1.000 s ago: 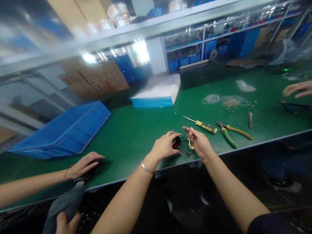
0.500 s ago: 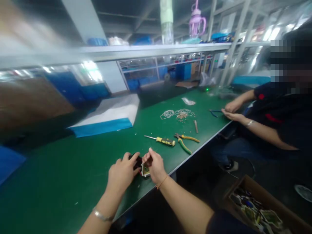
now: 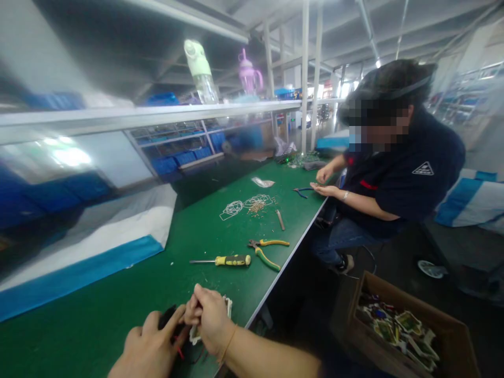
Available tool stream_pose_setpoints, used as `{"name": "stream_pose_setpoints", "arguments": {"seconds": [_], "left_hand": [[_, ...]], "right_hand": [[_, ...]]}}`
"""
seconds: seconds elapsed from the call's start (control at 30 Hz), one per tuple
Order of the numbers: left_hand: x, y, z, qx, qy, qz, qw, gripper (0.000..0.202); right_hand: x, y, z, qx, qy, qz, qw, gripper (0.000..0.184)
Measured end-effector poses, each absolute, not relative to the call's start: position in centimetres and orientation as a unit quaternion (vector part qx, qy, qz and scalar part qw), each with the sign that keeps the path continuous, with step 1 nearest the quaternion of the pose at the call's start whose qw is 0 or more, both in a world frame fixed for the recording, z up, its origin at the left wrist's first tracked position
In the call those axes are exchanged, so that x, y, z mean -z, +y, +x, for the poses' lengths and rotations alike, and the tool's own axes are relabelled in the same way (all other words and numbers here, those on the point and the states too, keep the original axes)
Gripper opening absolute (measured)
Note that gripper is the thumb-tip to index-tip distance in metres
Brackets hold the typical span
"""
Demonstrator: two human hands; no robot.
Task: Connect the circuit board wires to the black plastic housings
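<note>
- From my remote seat, a large workshop shows through the head camera, and a long green desk (image 3: 98, 302) runs across it.
- I place everything by the screwdriver (image 3: 233, 260), which lies on the desk with its tip pointing left.
- On the near side of the screwdriver, my left hand (image 3: 151, 344) is clamped around a black part (image 3: 167, 317), mostly covered by its fingers.
- My right hand (image 3: 210, 320), also nearer than the screwdriver, curls over a white-edged board (image 3: 196, 335); I cannot tell whether its fingers are clamped on anything.
- The board sits just beside the black part, with a red wire (image 3: 179, 348) near both.
- Just right of the screwdriver, pliers (image 3: 260, 249) lie with their green and yellow handles spread.
- Beyond the screwdriver I see thin white loops (image 3: 232, 209), a pile of small sticks (image 3: 256, 207) and a clear bag (image 3: 263, 182).
- Left of the screwdriver is a white and blue package (image 3: 149, 244).
- Well beyond it, a shelf (image 3: 157, 111) carries a green-topped bottle (image 3: 199, 65) and a purple jug (image 3: 249, 73).
- Far to its right, a co-worker (image 3: 409, 178) sits near blue pliers (image 3: 301, 192).
- Below the desk, right of the screwdriver, a cardboard box (image 3: 457, 336) holds more boards (image 3: 409, 323).
</note>
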State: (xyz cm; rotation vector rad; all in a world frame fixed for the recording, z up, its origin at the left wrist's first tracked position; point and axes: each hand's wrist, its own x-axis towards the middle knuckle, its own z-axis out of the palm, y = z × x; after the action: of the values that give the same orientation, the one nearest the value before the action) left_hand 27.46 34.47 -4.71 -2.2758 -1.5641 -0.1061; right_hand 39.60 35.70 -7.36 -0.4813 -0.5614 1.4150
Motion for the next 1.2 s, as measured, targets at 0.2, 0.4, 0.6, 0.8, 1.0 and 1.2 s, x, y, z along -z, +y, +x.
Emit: {"name": "stream_pose_setpoints", "arguments": {"seconds": [0.2, 0.4, 0.6, 0.8, 1.0, 1.2], "left_hand": [[4.4, 34.3, 27.6, -0.03, -0.537, -0.807, 0.243, 0.046], [4.1, 34.2, 28.0, -0.029, -0.537, -0.801, 0.262, 0.048], [3.3, 34.0, 28.7, -0.039, -0.55, -0.804, 0.225, 0.049], [3.0, 33.8, 29.1, -0.028, -0.561, -0.803, 0.198, 0.048], [2.9, 33.5, 29.6, 0.005, -0.571, -0.8, 0.184, 0.04], [2.6, 32.7, 30.0, 0.022, -0.591, -0.789, 0.168, 0.039]], "right_hand": [[7.1, 32.3, 38.7, -0.485, -0.472, -0.33, 0.658, 0.05], [6.7, 31.2, 38.1, -0.453, -0.47, -0.378, 0.656, 0.047], [6.2, 30.8, 38.0, -0.427, -0.482, -0.405, 0.65, 0.048], [6.2, 30.6, 38.0, -0.39, -0.496, -0.442, 0.638, 0.047], [5.6, 30.1, 38.5, -0.377, -0.508, -0.431, 0.643, 0.042], [5.5, 29.5, 38.8, -0.425, -0.486, -0.403, 0.648, 0.042]]}}
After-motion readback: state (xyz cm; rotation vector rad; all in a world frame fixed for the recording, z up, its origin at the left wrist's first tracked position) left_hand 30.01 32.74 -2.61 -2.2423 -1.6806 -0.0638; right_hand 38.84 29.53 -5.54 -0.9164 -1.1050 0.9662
